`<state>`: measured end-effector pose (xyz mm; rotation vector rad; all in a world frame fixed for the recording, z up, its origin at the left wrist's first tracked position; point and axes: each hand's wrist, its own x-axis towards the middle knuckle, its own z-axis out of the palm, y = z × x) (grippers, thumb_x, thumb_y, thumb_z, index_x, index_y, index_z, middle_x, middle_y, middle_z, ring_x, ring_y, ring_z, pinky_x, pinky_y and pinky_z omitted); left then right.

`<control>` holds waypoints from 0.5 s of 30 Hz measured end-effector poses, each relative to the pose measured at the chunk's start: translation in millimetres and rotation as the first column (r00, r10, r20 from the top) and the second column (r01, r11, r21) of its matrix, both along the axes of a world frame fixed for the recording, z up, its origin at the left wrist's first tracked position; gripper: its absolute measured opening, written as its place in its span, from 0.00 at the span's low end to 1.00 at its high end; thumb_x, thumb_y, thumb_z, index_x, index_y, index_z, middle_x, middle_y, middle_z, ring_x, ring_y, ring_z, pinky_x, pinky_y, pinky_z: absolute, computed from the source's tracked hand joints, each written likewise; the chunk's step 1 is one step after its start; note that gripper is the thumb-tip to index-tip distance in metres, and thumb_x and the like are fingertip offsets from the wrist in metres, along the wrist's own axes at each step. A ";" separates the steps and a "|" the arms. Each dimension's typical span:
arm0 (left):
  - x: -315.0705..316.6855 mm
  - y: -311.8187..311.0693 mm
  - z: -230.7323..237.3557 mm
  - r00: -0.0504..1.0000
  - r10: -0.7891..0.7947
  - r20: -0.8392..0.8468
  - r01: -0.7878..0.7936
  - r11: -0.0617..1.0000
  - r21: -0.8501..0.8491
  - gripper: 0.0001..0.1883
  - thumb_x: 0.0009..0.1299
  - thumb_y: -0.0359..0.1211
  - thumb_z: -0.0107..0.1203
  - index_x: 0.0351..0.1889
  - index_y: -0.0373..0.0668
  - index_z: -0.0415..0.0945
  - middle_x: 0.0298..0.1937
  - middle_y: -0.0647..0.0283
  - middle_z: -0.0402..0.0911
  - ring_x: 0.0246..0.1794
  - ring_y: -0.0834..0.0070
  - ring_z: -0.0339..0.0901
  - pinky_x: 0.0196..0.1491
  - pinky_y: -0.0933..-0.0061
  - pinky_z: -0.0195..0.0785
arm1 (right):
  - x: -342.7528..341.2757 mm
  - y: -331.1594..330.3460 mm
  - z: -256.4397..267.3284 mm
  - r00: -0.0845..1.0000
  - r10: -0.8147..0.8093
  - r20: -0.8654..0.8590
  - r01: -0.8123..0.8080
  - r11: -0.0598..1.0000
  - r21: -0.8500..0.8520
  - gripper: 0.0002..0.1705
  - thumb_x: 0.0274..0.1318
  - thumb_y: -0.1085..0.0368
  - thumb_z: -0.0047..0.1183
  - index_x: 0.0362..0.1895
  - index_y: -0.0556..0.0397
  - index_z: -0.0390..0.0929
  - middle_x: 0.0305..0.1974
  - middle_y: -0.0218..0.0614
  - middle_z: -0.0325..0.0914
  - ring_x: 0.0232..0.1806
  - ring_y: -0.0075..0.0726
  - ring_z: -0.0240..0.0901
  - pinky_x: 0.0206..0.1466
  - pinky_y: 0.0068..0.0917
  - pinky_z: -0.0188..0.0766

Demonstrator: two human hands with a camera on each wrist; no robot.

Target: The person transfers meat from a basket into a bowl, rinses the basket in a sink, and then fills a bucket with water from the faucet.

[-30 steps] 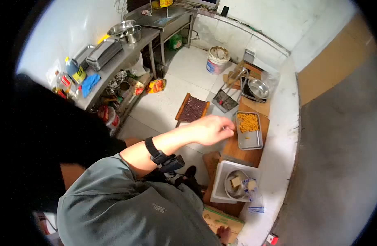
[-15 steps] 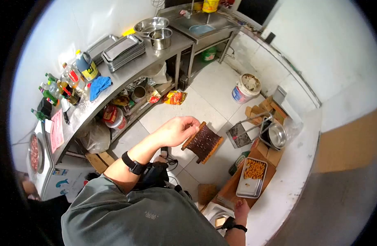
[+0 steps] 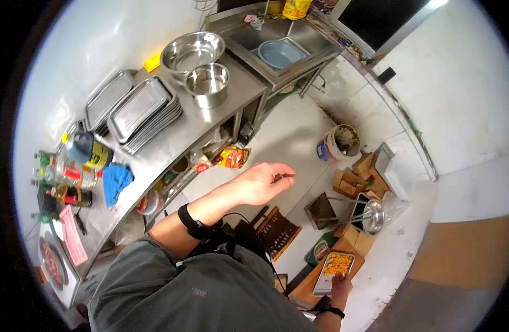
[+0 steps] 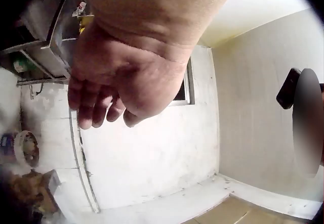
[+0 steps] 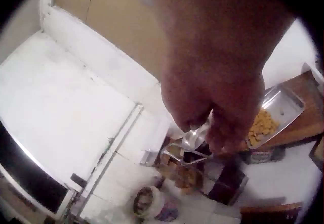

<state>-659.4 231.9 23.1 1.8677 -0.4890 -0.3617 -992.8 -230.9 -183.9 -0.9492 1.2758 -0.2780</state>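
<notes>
My left hand (image 3: pixel 263 184) is held out over the floor, fingers loosely bent, with nothing in it; the left wrist view shows the palm side of the hand (image 4: pixel 126 77) against the wall. Low on the right, my right hand (image 3: pixel 342 285) overlaps the edge of a metal tray (image 3: pixel 323 288) with small orange-yellow pieces (image 3: pixel 338 264) in it. In the right wrist view the fingers of my right hand (image 5: pixel 215 102) hang loosely beside the tray (image 5: pixel 286 107), and no held object shows. The tray lies on a wooden surface (image 3: pixel 304 290).
A low stool with a brown woven seat (image 3: pixel 276 232) stands on the floor. Left is a steel counter (image 3: pixel 171 146) with stacked trays (image 3: pixel 144 110), a pot (image 3: pixel 207 86), a basin (image 3: pixel 191 50) and bottles. Behind are a sink (image 3: pixel 246 41) and a bucket (image 3: pixel 340 143).
The head view has swung left and up toward the counter and sink. My right hand has come into view and reached the tray's edge. My left hand no longer overlaps the stool.
</notes>
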 end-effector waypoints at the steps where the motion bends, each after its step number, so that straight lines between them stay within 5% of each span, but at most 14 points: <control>1: 20.6 -5.0 -1.6 0.999 -0.003 0.034 0.003 1.000 -0.008 0.19 0.69 0.40 0.52 0.51 0.35 0.74 0.42 0.48 0.81 0.44 0.58 0.80 0.48 0.65 0.71 | 16.5 -6.4 2.4 1.000 -0.002 0.001 0.002 1.000 -0.009 0.13 0.65 0.55 0.43 0.31 0.47 0.71 0.26 0.26 0.74 0.32 0.29 0.73 0.37 0.32 0.69; 7: 149.8 -34.7 -11.4 0.997 0.079 0.022 -0.076 0.993 -0.085 0.18 0.68 0.39 0.53 0.49 0.35 0.76 0.40 0.49 0.82 0.41 0.61 0.81 0.46 0.68 0.72 | 133.7 -30.3 -2.8 0.977 -0.077 0.199 0.068 0.996 0.054 0.12 0.66 0.53 0.42 0.41 0.45 0.72 0.34 0.27 0.75 0.39 0.32 0.71 0.40 0.30 0.68; 8: 174.8 -38.5 -14.9 0.993 0.108 0.048 -0.105 0.993 -0.052 0.14 0.69 0.34 0.55 0.49 0.36 0.76 0.40 0.61 0.81 0.39 0.78 0.75 0.44 0.75 0.69 | 166.0 -33.2 -11.0 0.975 -0.056 0.213 0.044 0.997 0.063 0.13 0.66 0.52 0.42 0.43 0.45 0.71 0.35 0.28 0.75 0.40 0.33 0.71 0.41 0.31 0.68; 9: 198.8 -43.3 -16.2 0.989 0.150 0.016 -0.149 0.988 -0.038 0.14 0.70 0.34 0.54 0.48 0.36 0.76 0.42 0.62 0.81 0.39 0.78 0.76 0.44 0.75 0.69 | 196.4 -41.0 -20.5 0.973 -0.036 0.227 0.019 0.997 0.074 0.13 0.66 0.52 0.42 0.45 0.44 0.71 0.37 0.29 0.74 0.41 0.34 0.70 0.41 0.32 0.68; 11: 250.8 -52.9 -20.0 0.976 0.216 -0.008 -0.216 0.975 -0.056 0.13 0.70 0.33 0.54 0.48 0.35 0.76 0.41 0.63 0.81 0.39 0.78 0.75 0.44 0.75 0.69 | 251.7 -91.4 -78.7 0.931 0.018 0.366 -0.074 0.987 0.141 0.12 0.66 0.53 0.42 0.43 0.44 0.70 0.35 0.29 0.73 0.39 0.35 0.69 0.44 0.34 0.67; 13: 302.2 -67.0 -18.4 0.944 0.318 -0.084 -0.326 0.940 -0.100 0.13 0.71 0.33 0.53 0.48 0.34 0.75 0.41 0.64 0.80 0.39 0.79 0.75 0.45 0.76 0.69 | 342.0 -102.2 -85.0 0.822 0.211 0.529 -0.373 0.902 0.220 0.10 0.66 0.54 0.41 0.43 0.43 0.70 0.32 0.31 0.71 0.37 0.36 0.68 0.45 0.34 0.65; 15: 352.2 -80.6 -19.6 0.921 0.387 -0.051 -0.390 0.918 -0.075 0.13 0.72 0.34 0.52 0.47 0.33 0.75 0.39 0.66 0.80 0.40 0.80 0.75 0.46 0.77 0.69 | 438.3 -81.3 -52.0 0.949 0.077 0.304 -0.145 0.968 0.206 0.10 0.67 0.56 0.39 0.38 0.46 0.69 0.30 0.31 0.68 0.34 0.35 0.66 0.43 0.33 0.65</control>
